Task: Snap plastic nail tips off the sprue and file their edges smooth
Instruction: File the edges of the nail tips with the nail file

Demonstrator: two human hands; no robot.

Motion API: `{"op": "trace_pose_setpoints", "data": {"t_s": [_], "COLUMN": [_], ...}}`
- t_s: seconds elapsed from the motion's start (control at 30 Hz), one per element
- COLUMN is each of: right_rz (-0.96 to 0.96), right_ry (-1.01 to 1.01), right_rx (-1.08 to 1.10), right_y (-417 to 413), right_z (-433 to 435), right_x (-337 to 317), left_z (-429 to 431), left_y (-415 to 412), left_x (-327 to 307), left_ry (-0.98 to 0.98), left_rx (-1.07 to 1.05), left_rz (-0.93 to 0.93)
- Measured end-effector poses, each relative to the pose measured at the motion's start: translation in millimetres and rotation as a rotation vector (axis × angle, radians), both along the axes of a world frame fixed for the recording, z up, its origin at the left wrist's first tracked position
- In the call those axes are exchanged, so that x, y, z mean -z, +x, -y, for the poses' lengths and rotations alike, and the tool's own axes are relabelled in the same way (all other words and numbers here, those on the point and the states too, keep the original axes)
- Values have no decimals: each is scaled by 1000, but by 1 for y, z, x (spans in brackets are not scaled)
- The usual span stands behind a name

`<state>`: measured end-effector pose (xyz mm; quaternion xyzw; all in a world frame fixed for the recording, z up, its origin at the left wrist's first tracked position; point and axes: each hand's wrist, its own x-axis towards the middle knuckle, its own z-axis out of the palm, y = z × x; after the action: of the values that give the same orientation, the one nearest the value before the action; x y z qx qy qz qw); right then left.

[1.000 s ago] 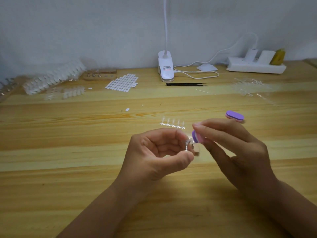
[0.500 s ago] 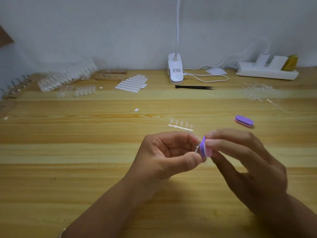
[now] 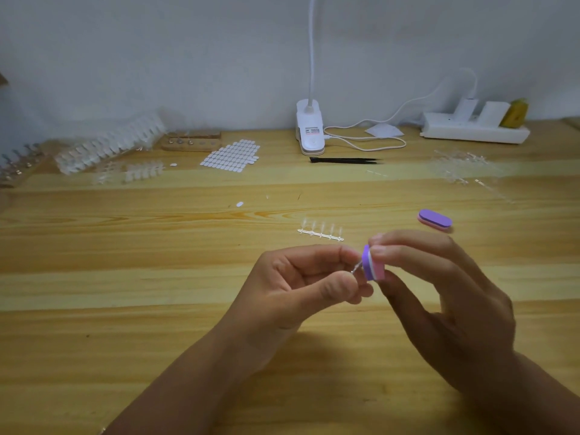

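Observation:
My left hand (image 3: pixel 301 279) pinches a small clear nail tip (image 3: pixel 357 269) between thumb and forefinger, just above the wooden table (image 3: pixel 125 309). My right hand (image 3: pixel 439 296) pinches a small purple-and-pink file block (image 3: pixel 372 267) and holds its purple face against the tip. Most of the tip is hidden by my fingers. Behind my hands a clear sprue (image 3: pixel 320 233) with bare pegs lies flat on the table.
A second purple file block (image 3: pixel 434 219) lies to the right. Further back are black tweezers (image 3: pixel 345 160), a clip lamp (image 3: pixel 310 133), a power strip (image 3: pixel 474 128), a sheet of white tabs (image 3: pixel 232 156), and piles of clear sprues at the left (image 3: pixel 110 146) and right (image 3: pixel 461 166).
The file block has turned from lying across the tip to standing with its purple face pressed on it. My left hand keeps its pinch on the tip.

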<state>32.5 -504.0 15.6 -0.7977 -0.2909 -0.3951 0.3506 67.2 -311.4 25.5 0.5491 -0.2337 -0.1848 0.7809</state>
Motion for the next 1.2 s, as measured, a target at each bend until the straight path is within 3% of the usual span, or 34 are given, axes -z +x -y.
{"op": "trace_pose_setpoints", "data": {"t_s": [0.17,0.37,0.47,0.6,0.73,0.9,1.03,1.2], "right_rz": [-39,19,-15,8,-35,-18,-52,-28], "right_ry": [-4,-119,-61,-91,-95,-142,-150,-191], "right_rx": [146,59,127,18,131,82,172,23], "right_y": [8,6,9,2,9,4,10,3], "right_z": [4,2,2,-1,5,0,6,-5], "right_x": [0,-1,-1,-2,-2,0,-2,0], "left_z": [2,1,0,0,1,0,-1,3], "left_y": [-1,1,2,-1,-1,-1,-1,-7], "left_x": [0,3,2,0,1,-1,-2,-4], "left_ry": [-7,71,89,108,139,137,156,193], "left_rx": [14,32,3,-4,-56,-116,-167,-245], "left_rz": [-11,18,22,92,115,149,110,134]}}
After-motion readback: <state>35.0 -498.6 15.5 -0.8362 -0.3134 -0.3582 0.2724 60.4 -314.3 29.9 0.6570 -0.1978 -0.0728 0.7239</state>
